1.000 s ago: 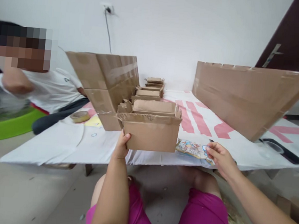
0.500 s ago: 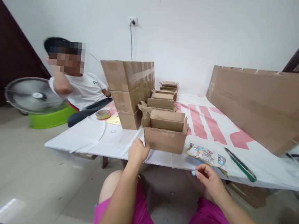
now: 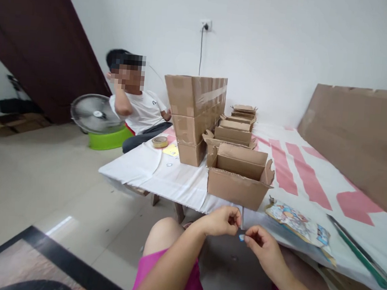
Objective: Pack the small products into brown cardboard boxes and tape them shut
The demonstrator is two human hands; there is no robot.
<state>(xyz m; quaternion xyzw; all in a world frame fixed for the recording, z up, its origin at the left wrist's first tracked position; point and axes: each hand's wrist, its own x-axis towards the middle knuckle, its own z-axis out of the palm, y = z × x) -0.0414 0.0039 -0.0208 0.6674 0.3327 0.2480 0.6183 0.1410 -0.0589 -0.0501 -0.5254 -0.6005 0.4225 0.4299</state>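
Observation:
My right hand [image 3: 267,250] pinches a small blue-and-white piece [image 3: 241,237] between thumb and fingertips, below the table's front edge. Close beside it, my left hand [image 3: 223,220] is closed with its fingers curled; whether anything is in them I cannot make out. Just beyond both hands stands an open cardboard box [image 3: 235,187], its flaps raised. To the right of that box lies a crumpled, colourfully printed packet [image 3: 297,221]. A green-handled knife [image 3: 360,252] rests farther right on the cloth.
Closed cardboard boxes [image 3: 181,129] are stacked behind on the left, and more open boxes [image 3: 233,135] line up toward the wall. A tape roll [image 3: 160,142] lies left on the white cloth [image 3: 133,169]. A person [image 3: 138,113] sits beyond, near a fan [image 3: 97,114]. A large carton [image 3: 360,132] stands right.
My left hand has left the front box and come over beside my right hand. The right hand keeps its pinch on the small piece. The view has turned left.

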